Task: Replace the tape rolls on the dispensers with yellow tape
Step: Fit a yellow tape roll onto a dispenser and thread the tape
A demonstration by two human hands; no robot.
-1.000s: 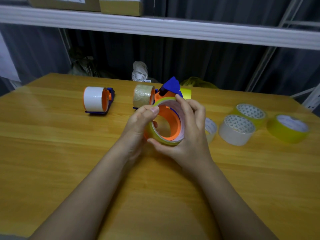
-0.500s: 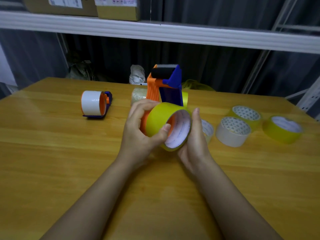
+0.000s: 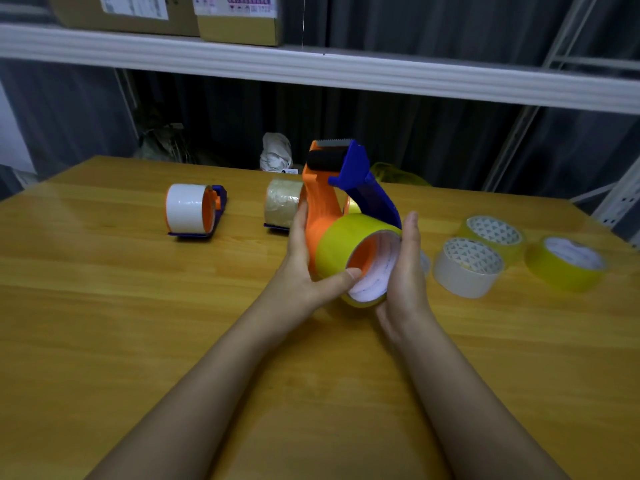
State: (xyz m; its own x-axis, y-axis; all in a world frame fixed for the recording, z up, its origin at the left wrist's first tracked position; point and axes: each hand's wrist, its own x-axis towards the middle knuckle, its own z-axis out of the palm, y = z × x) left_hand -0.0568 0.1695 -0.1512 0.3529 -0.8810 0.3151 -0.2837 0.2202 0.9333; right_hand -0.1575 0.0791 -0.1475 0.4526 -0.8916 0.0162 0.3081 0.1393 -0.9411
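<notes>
The yellow roll sits on the orange hub of the dispenser, which is held just above the table, blade end up. Risk 1: the roll appears seated but not confirmed fully home; if the right palm pushes off-axis, the core may bind on the hub or sit skewed, and the tape would then feed crooked. Risk 2: the serrated blade at the top is exposed; a hand that slides up the frame to thread the tape could catch on it. Risk 3: the dispenser is carried mainly by the left hand; a loose grip during pressing could drop it onto the table. Whether the tape end is free cannot be told. Left hand: wrapped around the orange frame from the left, fingers behind, thumb laid across the near rim of the roll. Right hand: held flat and extended, palm against the open side of the roll, fingers pointing up, gripping nothing. Both forearms converge from the lower edge. Two other dispensers remain unchanged: one with a white roll, one with a clear roll. Spare yellow rolls lie well to the right.
</notes>
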